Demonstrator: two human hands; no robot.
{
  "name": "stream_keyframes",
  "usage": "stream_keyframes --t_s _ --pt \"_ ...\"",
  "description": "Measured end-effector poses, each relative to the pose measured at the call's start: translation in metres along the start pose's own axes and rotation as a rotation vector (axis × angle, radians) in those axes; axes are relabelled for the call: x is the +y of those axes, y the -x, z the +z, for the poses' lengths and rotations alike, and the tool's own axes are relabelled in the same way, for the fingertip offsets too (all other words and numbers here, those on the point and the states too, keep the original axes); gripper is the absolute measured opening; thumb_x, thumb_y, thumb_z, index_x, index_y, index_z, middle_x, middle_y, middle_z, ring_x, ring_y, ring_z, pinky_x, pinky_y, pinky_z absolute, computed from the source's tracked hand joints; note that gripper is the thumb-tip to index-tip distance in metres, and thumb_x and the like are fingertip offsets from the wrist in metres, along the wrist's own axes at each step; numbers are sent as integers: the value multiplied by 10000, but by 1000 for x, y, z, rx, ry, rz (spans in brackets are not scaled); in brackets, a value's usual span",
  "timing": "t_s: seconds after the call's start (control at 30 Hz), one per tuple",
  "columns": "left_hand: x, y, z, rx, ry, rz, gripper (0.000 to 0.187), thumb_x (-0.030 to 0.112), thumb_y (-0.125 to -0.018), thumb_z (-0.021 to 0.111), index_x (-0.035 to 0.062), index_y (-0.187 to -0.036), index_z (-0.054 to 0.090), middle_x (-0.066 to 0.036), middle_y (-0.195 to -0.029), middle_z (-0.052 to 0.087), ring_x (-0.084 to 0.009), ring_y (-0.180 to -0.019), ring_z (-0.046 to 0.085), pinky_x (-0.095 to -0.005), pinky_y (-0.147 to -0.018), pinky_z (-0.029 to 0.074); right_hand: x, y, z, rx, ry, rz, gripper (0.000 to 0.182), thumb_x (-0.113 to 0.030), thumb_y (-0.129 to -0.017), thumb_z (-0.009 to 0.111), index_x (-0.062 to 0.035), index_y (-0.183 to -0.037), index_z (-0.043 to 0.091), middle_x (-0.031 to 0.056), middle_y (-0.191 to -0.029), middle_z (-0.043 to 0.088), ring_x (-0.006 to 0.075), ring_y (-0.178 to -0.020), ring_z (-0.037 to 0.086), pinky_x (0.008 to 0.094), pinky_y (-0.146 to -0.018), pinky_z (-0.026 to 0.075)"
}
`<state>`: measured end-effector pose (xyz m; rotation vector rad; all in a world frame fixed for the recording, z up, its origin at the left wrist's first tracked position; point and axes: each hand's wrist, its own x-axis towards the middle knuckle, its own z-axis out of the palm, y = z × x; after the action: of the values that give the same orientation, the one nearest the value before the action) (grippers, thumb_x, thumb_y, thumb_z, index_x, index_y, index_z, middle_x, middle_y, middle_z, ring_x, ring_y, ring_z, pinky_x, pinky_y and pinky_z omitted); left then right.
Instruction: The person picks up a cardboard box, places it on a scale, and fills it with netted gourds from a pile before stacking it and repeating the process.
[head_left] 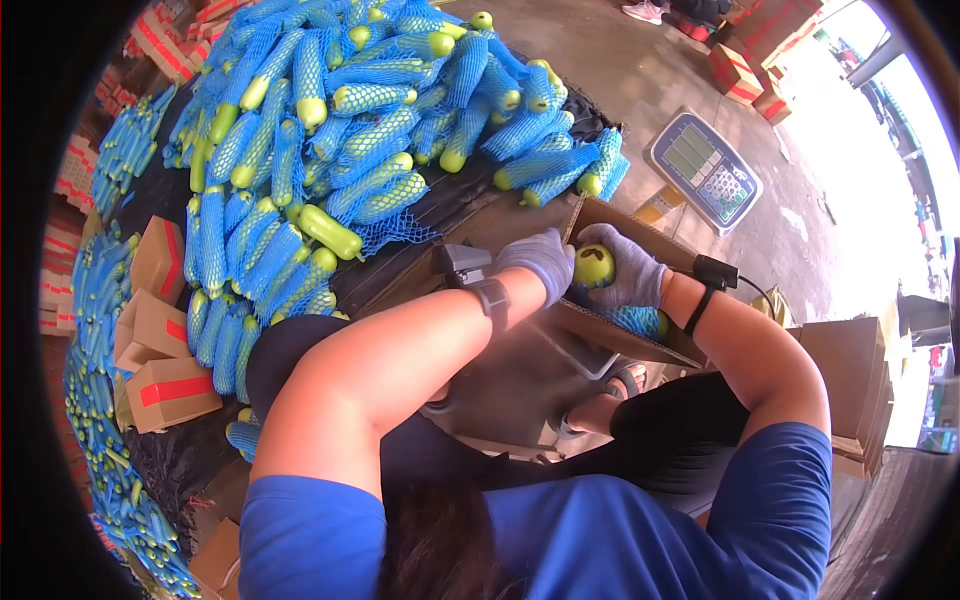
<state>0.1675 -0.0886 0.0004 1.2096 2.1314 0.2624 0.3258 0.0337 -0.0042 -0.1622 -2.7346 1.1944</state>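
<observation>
Both hands wear grey gloves. My right hand (632, 268) is closed round a green gourd (594, 265) with a dark mark on its end, held over an open cardboard box (662, 235). My left hand (540, 262) is beside the gourd at the box's left edge, its fingers curled; what they hold, if anything, is hidden. Inside the box, below my right hand, lies a netted gourd (635, 322). Behind the box stands a scale (703, 170) with a display and keypad.
A large pile of gourds in blue nets (370, 130) covers the upper left, with an unnetted gourd (330, 232) at its near edge. Closed cartons (172, 392) stand at left. Flattened cardboard (845, 370) is at right. More boxes (735, 75) lie behind.
</observation>
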Motion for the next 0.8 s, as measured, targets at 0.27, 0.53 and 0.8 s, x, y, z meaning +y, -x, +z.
stream_keyframes --t_s 0.27,0.53,0.8 --pt "-4 38 -83 -310 -365 118 682 513 -952 496 39 -1440 448 -224 -1416 514 -355 -1295 518 -451 -1063 422 -66 29 -122 606 -638 166 814 -287 -735 834 -50 -1388 410 114 -1218 563 221 -1121 572 363 -988 477" --pt "-51 70 -183 62 519 613 1171 501 -690 865 20 -1540 220 -275 -1456 436 -338 -1364 441 -414 -1122 354 -135 -72 -161 811 -1073 -48 351 -196 -878 674 -5 -1162 598 113 -1047 679 235 -957 673 392 -884 556" --pt "-149 41 -101 223 800 398 944 306 -579 944 21 -1350 479 -137 -1251 622 -235 -1159 581 -370 -1022 444 -78 -188 -21 664 -1009 228 463 -218 -855 717 -54 -1248 533 99 -1138 609 233 -1041 603 403 -896 525"
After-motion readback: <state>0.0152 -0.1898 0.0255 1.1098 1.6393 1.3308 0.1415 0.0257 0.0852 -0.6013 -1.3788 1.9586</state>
